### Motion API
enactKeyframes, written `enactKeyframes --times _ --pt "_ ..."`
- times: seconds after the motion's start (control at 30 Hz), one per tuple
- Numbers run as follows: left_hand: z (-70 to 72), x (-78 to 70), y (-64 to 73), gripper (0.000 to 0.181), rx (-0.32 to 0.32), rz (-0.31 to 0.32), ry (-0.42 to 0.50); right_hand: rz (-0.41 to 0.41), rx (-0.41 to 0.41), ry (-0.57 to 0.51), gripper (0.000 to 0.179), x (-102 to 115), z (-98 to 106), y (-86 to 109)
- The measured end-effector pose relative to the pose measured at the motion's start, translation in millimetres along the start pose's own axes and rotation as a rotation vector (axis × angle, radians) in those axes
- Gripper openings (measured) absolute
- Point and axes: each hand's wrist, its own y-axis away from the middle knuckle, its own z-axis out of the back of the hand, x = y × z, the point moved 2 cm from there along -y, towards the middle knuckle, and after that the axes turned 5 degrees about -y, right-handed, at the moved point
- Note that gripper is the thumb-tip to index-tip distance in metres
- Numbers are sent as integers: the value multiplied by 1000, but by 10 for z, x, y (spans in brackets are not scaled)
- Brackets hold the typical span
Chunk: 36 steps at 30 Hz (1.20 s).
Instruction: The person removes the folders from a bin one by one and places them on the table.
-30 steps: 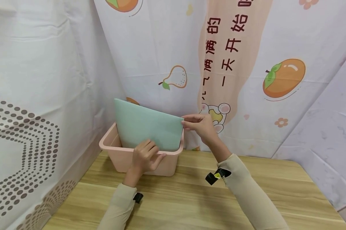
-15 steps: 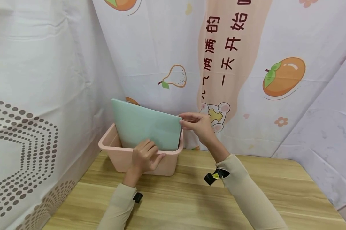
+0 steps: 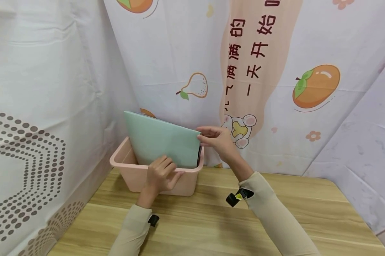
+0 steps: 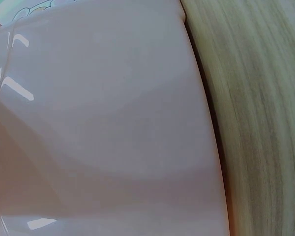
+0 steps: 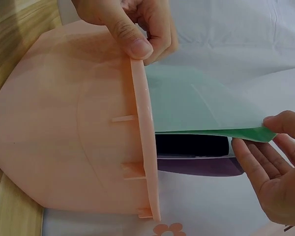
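A pale green folder stands tilted in a pink plastic bin at the table's back left. My left hand grips the bin's front rim, thumb outside and fingers over the edge, as the right wrist view shows. My right hand pinches the folder's upper right corner. In the right wrist view the green folder juts past the bin's rim, with my right hand at its corner. A dark flat item lies right behind the folder. The left wrist view shows only the bin's wall.
The wooden table stretches to the right and towards me. Printed cloth curtains hang close behind the bin, and a dotted one hangs on the left, boxing in the corner.
My right hand has drawn the folder's upper corner a little to the left. A dark edge now shows at the folder's right side. The left hand and bin have stayed put.
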Motion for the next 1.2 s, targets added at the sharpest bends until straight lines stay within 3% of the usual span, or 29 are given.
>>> enactKeyframes --times 0.3,1.0,1.2 --pt "2 3 1 43 4 -2 -6 38 8 37 31 3 -27 -22" --pt "-5 10 2 45 -2 -7 -11 -2 -41 -1 29 -25 1 -75" --pt "-3 8 10 44 -1 1 -7 10 -29 117 27 12 10 -117"
